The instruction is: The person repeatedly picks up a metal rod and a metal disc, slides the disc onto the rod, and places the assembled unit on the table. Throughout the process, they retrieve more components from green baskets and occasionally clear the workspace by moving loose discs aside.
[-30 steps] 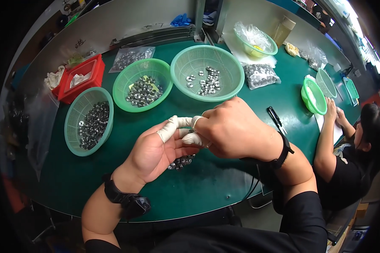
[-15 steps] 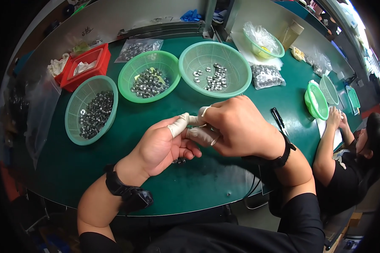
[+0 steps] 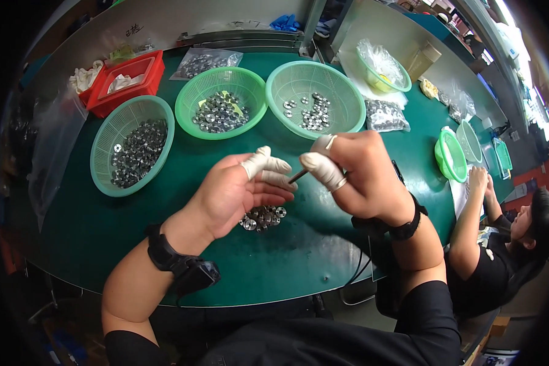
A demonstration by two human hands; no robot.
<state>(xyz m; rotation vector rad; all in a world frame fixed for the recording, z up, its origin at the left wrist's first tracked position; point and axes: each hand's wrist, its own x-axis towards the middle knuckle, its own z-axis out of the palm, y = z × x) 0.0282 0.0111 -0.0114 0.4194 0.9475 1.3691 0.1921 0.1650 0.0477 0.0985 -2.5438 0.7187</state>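
Right hand (image 3: 367, 174) pinches a thin dark rod (image 3: 296, 177), its tip by the left hand (image 3: 221, 194) (whether that grips anything, I cannot tell); close rod work seems the step, calling for steady aim. Just below, small metal parts (image 3: 263, 219) lie on the bench (image 3: 274, 268); beyond, green baskets (image 3: 191, 96) hold more.

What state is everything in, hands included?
Right hand: pinching a dark rod
Left hand: partly curled
Leftmost basket: partly filled with metal parts
Bright green basket: partly filled
Largest basket: sparsely filled
Red bin: uncovered, holding white cloth
Two clear bags: holding parts
Loose parts: heaped on table
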